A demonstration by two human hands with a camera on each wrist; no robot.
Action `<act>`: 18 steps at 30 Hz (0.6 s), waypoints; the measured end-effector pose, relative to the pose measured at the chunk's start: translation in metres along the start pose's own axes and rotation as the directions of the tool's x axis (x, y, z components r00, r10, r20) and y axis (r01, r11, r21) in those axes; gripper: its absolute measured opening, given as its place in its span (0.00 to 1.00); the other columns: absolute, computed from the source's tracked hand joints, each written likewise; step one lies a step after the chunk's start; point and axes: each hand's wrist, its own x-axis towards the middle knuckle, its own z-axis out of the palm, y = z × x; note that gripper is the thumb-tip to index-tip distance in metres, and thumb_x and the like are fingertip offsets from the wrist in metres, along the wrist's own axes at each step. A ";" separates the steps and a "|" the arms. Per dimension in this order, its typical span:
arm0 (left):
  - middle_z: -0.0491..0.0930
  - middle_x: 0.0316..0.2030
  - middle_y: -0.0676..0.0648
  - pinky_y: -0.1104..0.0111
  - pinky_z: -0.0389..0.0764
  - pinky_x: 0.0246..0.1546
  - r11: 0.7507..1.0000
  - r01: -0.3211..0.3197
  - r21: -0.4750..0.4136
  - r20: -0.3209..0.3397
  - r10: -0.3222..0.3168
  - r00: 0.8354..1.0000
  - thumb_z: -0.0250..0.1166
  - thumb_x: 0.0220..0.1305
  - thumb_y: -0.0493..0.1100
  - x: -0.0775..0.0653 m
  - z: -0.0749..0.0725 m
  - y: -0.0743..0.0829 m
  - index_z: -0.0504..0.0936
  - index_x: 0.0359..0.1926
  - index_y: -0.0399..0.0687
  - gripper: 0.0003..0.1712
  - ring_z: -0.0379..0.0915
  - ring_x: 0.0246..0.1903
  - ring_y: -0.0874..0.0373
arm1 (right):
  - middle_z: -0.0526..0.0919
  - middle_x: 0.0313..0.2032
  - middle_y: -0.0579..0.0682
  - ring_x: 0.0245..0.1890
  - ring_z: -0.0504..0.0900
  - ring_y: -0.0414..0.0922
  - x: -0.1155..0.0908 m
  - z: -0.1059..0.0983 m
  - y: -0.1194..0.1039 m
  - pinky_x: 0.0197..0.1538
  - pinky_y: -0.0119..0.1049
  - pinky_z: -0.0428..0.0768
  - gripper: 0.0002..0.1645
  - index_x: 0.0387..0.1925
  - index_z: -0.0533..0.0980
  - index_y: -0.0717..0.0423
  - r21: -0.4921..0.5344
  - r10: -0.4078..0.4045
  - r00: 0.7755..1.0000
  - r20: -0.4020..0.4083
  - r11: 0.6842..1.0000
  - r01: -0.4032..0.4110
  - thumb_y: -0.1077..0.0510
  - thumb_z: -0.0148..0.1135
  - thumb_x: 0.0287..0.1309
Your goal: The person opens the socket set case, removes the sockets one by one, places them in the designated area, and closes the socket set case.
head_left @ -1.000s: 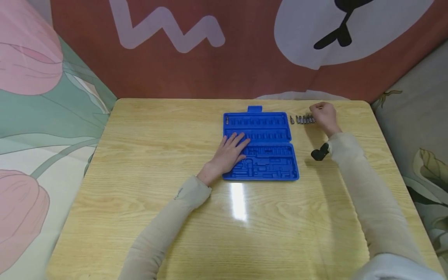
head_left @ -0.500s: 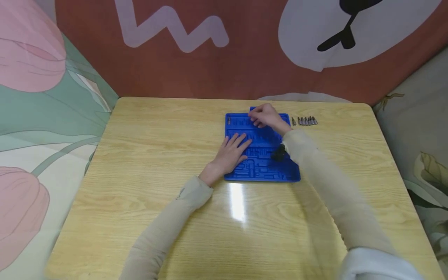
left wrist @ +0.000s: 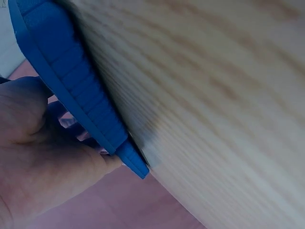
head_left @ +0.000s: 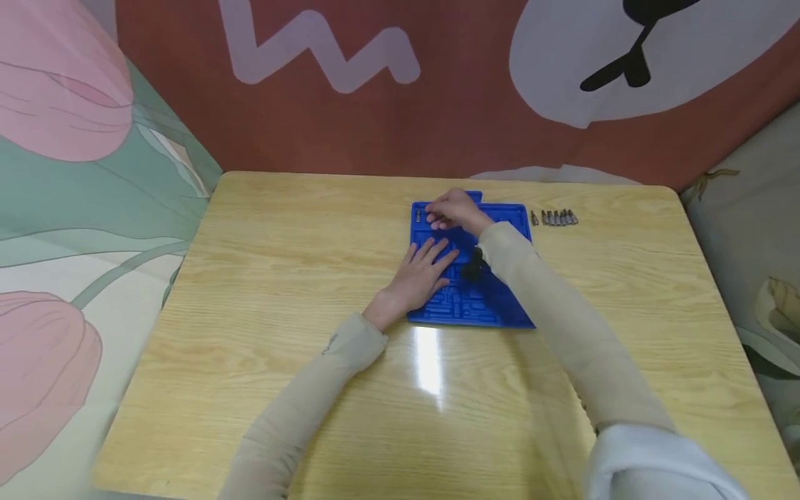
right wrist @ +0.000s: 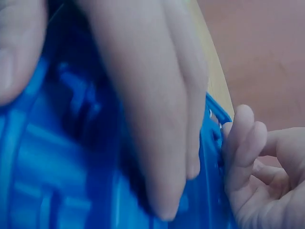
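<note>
A blue plastic socket case [head_left: 456, 305] lies unfolded on the table, its moulded slots facing up. My left hand [head_left: 420, 280] rests on its left side, palm down with fingers spread; in the left wrist view that hand [left wrist: 43, 143] is over the case edge [left wrist: 71, 81]. Above the far half, my right hand [head_left: 453, 208] has thumb and fingertips pinched together around a small socket bit, which the fingers hide. The right wrist view shows those pinching fingertips [right wrist: 243, 126] close over the case, with the left hand's fingers [right wrist: 147, 105] large in front. One bit [head_left: 418, 216] sits in the far left slot.
Several metal socket bits [head_left: 558, 218] stand in a row right of the case, with a single bit [head_left: 534, 219] between them and the case. A black wrist camera [head_left: 473, 266] hangs under the right sleeve. The wooden table [head_left: 250, 278] ends at a brown patterned cloth [head_left: 312, 132].
My right hand has moved left from the row of bits to above the case's far left part, its fingers still pinched. The left hand has stayed on the case.
</note>
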 end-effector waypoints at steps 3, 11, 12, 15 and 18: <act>0.46 0.75 0.45 0.48 0.42 0.70 1.000 -0.002 0.016 -0.003 0.002 1.000 0.48 0.75 0.55 0.001 0.000 0.001 0.52 0.76 0.56 0.33 0.38 0.73 0.45 | 0.82 0.23 0.51 0.17 0.81 0.38 0.001 0.003 -0.003 0.24 0.27 0.80 0.18 0.51 0.76 0.72 0.036 0.017 1.000 0.015 0.999 -0.017 0.62 0.52 0.69; 0.46 0.75 0.44 0.48 0.42 0.70 1.000 -0.014 -0.001 -0.008 0.014 1.000 0.48 0.75 0.55 0.003 -0.002 0.002 0.53 0.75 0.55 0.33 0.38 0.73 0.44 | 0.80 0.27 0.54 0.21 0.83 0.43 -0.003 0.004 -0.005 0.29 0.32 0.83 0.18 0.52 0.75 0.71 0.083 0.058 0.998 0.009 0.995 -0.059 0.61 0.48 0.71; 0.46 0.75 0.44 0.48 0.42 0.70 1.000 -0.012 0.000 -0.008 0.012 1.000 0.48 0.75 0.55 0.003 -0.002 0.002 0.53 0.75 0.55 0.33 0.38 0.73 0.45 | 0.80 0.28 0.54 0.21 0.84 0.43 -0.003 0.005 -0.005 0.30 0.33 0.83 0.18 0.52 0.75 0.71 0.083 0.056 0.998 0.012 0.995 -0.057 0.61 0.49 0.72; 0.46 0.75 0.45 0.48 0.41 0.70 1.000 -0.008 -0.006 -0.009 0.008 1.000 0.48 0.75 0.55 0.002 -0.001 0.000 0.53 0.75 0.56 0.33 0.38 0.73 0.44 | 0.80 0.29 0.54 0.23 0.85 0.43 -0.001 0.006 -0.004 0.32 0.33 0.83 0.18 0.53 0.75 0.70 0.104 0.061 0.998 0.016 0.993 -0.062 0.61 0.49 0.71; 0.45 0.75 0.44 0.47 0.40 0.70 1.000 -0.008 -0.023 -0.005 0.008 1.000 0.48 0.75 0.55 0.001 0.000 -0.001 0.53 0.75 0.56 0.33 0.37 0.73 0.44 | 0.80 0.27 0.54 0.23 0.85 0.44 0.002 0.009 -0.002 0.32 0.33 0.84 0.17 0.53 0.76 0.70 0.161 0.101 0.995 0.005 0.982 -0.100 0.61 0.51 0.71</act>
